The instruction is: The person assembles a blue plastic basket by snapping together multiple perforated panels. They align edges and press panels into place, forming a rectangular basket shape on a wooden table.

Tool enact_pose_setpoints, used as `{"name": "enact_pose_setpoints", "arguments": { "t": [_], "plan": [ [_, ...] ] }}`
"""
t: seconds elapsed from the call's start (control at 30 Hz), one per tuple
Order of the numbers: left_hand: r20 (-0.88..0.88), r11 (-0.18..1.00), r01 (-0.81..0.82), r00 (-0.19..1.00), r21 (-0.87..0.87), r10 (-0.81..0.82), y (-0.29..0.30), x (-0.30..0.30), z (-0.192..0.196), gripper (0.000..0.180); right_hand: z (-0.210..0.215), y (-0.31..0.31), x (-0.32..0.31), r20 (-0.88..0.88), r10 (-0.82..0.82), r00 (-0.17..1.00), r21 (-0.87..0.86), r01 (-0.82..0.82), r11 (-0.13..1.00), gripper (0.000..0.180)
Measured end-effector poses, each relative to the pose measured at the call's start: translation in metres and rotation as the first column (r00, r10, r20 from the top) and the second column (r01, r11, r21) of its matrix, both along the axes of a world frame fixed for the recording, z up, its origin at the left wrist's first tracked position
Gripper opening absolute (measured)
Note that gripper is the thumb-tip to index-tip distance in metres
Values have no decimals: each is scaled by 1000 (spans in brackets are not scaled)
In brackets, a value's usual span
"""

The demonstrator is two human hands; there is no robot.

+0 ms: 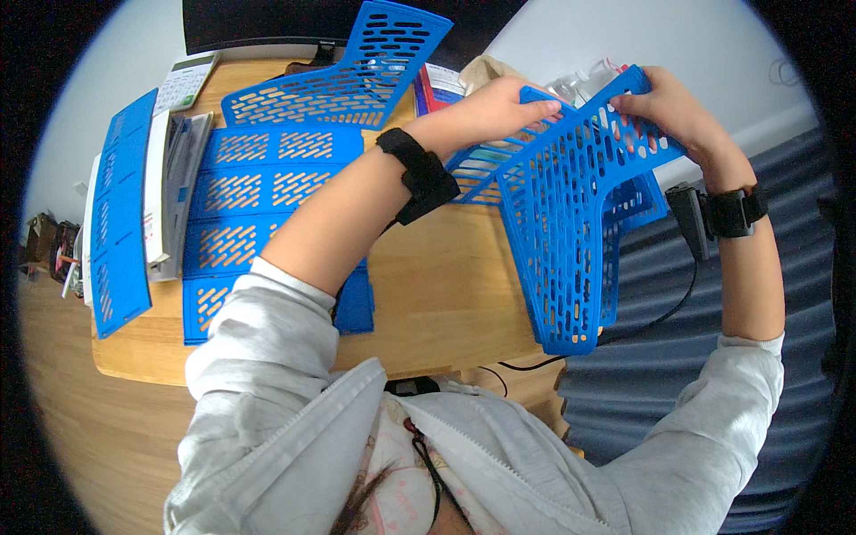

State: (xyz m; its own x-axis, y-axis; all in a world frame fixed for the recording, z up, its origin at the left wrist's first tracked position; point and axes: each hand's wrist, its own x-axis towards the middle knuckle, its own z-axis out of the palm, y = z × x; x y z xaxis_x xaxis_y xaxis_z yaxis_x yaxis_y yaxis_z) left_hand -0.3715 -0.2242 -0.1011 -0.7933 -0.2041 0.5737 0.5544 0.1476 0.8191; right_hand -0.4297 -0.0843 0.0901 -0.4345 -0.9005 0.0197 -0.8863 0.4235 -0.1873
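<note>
On the right side of the wooden desk stands a partly joined blue plastic file rack (557, 241), made of slotted L-shaped side panels with cross panels between them. My right hand (670, 109) is closed round the upper end of the near side panel, thumb on its face. My left hand (501, 114) reaches across to the rack's far side, its thumb pressed on a blue cross panel (486, 159); its other fingers are mostly hidden. Black straps with small devices circle both wrists.
Flat slotted blue panels (234, 192) lie left on the desk (437, 285). A loose side panel (383, 71) stands behind them, before a monitor (259, 22). A long blue panel (125, 214) leans on books (169, 205) near a calculator (189, 80). A dark curtain (678, 357) hangs right.
</note>
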Motion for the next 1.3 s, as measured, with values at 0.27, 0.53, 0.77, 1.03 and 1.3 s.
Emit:
{"name": "enact_pose_setpoints", "arguments": {
  "t": [0.27, 0.53, 0.77, 1.03, 1.3],
  "plan": [
    [55, 999, 39, 998, 2, -39, 1, 7, 4, 40, -3, 10, -5, 89, -86, 992, -64, 91, 994, 16],
    [51, 1000, 14, 999, -13, -14, 1, 13, 7, 40, 5, -7, -6, -58, 1, 998, 112, 6, 994, 22],
    [-1, 998, -59, 998, -21, 59, 5, 11, 6, 34, -3, -3, -6, -48, -13, 999, 19, 14, 1000, 22],
    [100, 999, -37, 994, -33, 40, 4, 18, 10, 36, -7, 17, -10, 157, -78, 984, -70, 90, 994, 17],
    [152, 997, 37, 987, 62, -46, -1, 32, 19, 39, -7, 18, -28, 674, 364, 643, -347, -160, 924, 43]
  ]
}}
